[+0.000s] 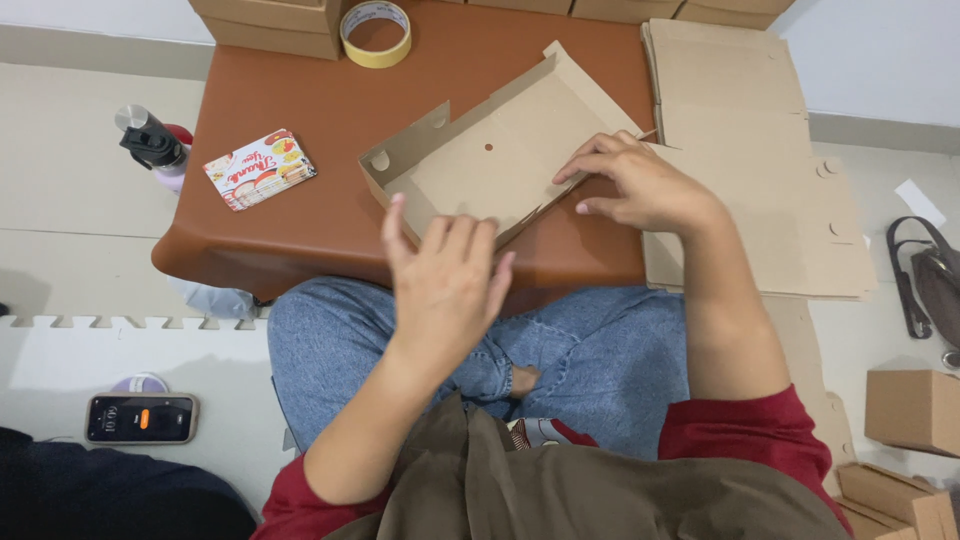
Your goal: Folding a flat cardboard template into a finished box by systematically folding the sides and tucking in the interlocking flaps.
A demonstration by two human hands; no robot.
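A half-folded brown cardboard box (490,160) lies on the low brown table (330,110), its side walls partly raised. My right hand (640,185) presses on the box's right edge with its fingers spread flat. At the box's near edge my left hand (445,280) hovers with fingers apart and the palm facing the box; it holds nothing. I sit cross-legged in blue jeans with my knees under the table's front edge.
A stack of flat cardboard blanks (750,140) lies at the right of the table. A roll of tape (376,33), a small printed packet (260,168) and a spray bottle (155,145) are at the left. A phone (140,417) lies on the floor mat. Folded boxes (915,410) sit at right.
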